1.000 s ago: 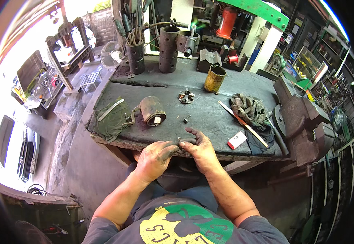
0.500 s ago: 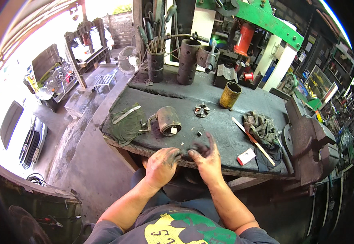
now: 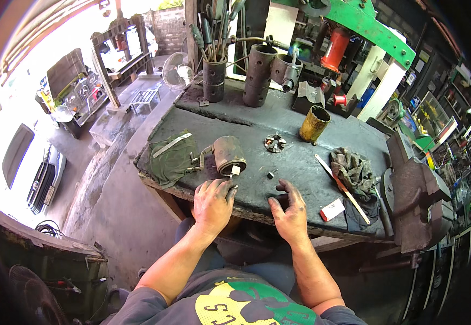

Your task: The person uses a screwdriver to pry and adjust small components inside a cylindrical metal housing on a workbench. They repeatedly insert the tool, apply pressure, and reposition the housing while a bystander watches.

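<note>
My left hand [image 3: 213, 205] is at the bench's front edge, thumb and fingertips drawn together. A small pale bit shows at those fingertips; whether it is held I cannot make out. Just beyond lies a worn metal motor housing [image 3: 228, 151] on its side, with a small whitish block [image 3: 235, 170] at its open end. My right hand [image 3: 290, 214] hovers by the edge, thumb and curled fingers apart, nothing visible between them. Past it sits a small dark block [image 3: 271, 174]. Farther back lies a round brush holder [image 3: 275, 143] with several coppery and dark pieces.
On the left, a dark green cloth [image 3: 173, 162] bears a flat metal strip [image 3: 171, 145]. A yellow-brown cylinder [image 3: 315, 124] stands behind. To the right lie a hacksaw blade [image 3: 344, 189], a rag [image 3: 352, 167], a small white-and-red box [image 3: 332, 210] and a bench vise [image 3: 417, 189].
My hands have moved apart from close together. The left has gone forward and left toward the motor housing; the right has shifted right. The view has tilted slightly.
</note>
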`<control>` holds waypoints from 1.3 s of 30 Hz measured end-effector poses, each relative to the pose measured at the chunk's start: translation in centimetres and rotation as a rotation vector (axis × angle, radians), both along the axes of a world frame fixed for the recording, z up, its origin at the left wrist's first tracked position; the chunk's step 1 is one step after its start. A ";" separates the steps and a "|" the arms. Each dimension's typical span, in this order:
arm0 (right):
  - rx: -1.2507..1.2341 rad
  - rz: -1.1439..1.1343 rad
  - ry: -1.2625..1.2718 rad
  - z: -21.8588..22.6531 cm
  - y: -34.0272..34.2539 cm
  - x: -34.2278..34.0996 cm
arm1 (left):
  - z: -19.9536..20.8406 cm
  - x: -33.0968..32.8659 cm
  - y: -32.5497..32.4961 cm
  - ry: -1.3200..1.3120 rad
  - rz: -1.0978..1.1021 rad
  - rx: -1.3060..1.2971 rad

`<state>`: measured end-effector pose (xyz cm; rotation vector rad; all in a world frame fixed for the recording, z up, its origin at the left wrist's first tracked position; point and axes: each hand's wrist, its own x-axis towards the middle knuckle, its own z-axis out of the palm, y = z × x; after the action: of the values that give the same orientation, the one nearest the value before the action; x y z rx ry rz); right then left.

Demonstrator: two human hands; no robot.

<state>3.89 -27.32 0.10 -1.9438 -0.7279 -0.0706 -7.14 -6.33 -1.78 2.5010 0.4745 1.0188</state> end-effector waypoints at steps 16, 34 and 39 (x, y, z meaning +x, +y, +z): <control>0.016 0.006 0.001 -0.2 -0.5 0.1 | 0.2 0.4 -0.2 -0.049 0.007 -0.016; 0.022 0.020 0.003 0.7 -0.5 -0.7 | 0.2 0.4 -0.1 -0.026 0.017 -0.033; 0.015 0.023 -0.011 0.5 -0.6 -0.5 | 0.3 0.3 0.1 -0.002 0.011 -0.041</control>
<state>3.38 -27.88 0.65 -1.9215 -0.7551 -0.0730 -6.89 -6.25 -1.50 2.4635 0.5045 1.0050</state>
